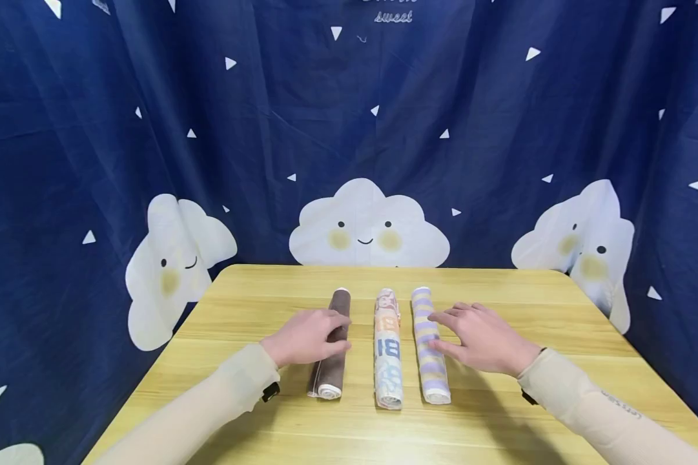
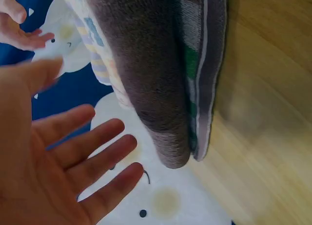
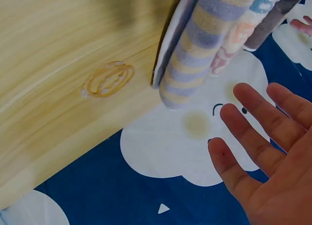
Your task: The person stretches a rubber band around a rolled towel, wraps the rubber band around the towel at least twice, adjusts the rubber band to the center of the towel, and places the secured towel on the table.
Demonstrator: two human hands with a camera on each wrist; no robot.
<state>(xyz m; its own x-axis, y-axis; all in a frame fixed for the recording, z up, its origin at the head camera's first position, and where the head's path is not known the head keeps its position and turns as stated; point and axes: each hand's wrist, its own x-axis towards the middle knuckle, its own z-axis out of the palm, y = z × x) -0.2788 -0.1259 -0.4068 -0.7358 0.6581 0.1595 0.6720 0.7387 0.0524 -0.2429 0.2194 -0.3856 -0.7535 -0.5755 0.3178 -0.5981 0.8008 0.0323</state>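
Observation:
Three rolled-up towels lie side by side, lengthwise, on the wooden table. The left one is a dark brown towel (image 1: 329,373), the middle a white towel (image 1: 388,349) with coloured letters, and the right a purple-and-beige striped towel (image 1: 424,332). My left hand (image 1: 312,336) hovers over the brown roll, its fingers spread and apart from it in the left wrist view. Over the right edge of the striped roll is my right hand (image 1: 481,339), fingers extended; the right wrist view shows a gap between them and the towel. Neither hand holds anything.
The wooden table (image 1: 256,284) has rounded far corners. A dark blue curtain (image 1: 383,148) with white clouds and triangles hangs behind it and along both sides. Orange-brown loops (image 3: 108,80) show on the tabletop beside the striped roll; I cannot tell what they are.

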